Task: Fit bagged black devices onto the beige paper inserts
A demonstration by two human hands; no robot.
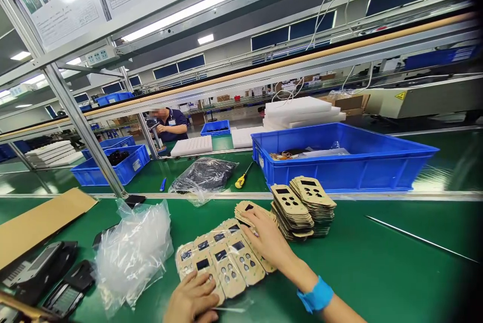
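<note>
Several tan die-cut panels (228, 272), each with a dark window and round holes, lie in two rows with a glossy clear film over part of them. My left hand (192, 298) rests on their near left corner, its fingers laid over the surface and its thumb low at the edge. Across the far right side reaches my right hand (266, 237), wearing a blue wristband (316, 294). Its fingers are spread over a small pile of the same panels (251, 207); the underside of the palm is hidden. Two taller panel stacks (292, 212) stand just right of it.
Left of the panels lies a crumpled clear plastic bag (134, 252), beside black plastic housings (70, 288) and cardboard (41, 225). Behind stand a large blue bin (339, 162), a yellow screwdriver (241, 180) and a bagged black item (206, 174). A thin metal rod (418, 237) lies right. A person (171, 124) works beyond.
</note>
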